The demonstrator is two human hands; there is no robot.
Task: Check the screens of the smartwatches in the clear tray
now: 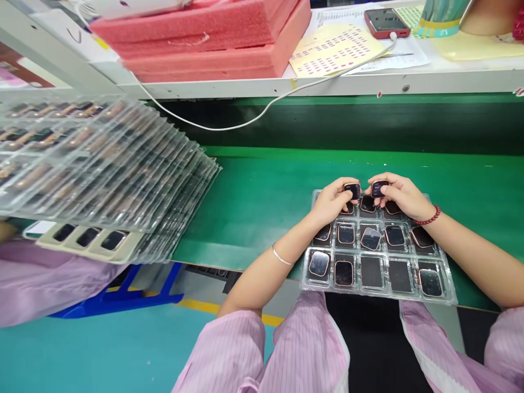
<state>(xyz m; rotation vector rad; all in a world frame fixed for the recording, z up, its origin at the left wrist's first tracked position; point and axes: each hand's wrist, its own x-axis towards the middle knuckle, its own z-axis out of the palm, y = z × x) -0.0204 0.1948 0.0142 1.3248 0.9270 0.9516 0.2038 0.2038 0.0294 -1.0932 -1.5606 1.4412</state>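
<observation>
Two square smartwatch bodies are held up above a clear plastic tray (379, 295). My left hand (333, 199) is closed on one watch body (352, 190), with the thumb on its dark face. Close beside it, my right hand (397, 194) grips the other watch body (379, 189), which also has a gold-coloured rim and a lit screen. Beneath both hands, the tray holds several more watch bodies, such as one at the front left (319, 263). Two cells in its front row hold no watch. My hands partly cover the back row.
Tall stacked clear trays (102, 169) of watch bodies lean at the left. Beside them, a co-worker's sleeve (53, 278) and a beige tray (126, 245) appear. The shelf above carries red foam blocks (196, 43) and a phone (387, 23); its white cable (229, 129) droops over the green bench (245, 191).
</observation>
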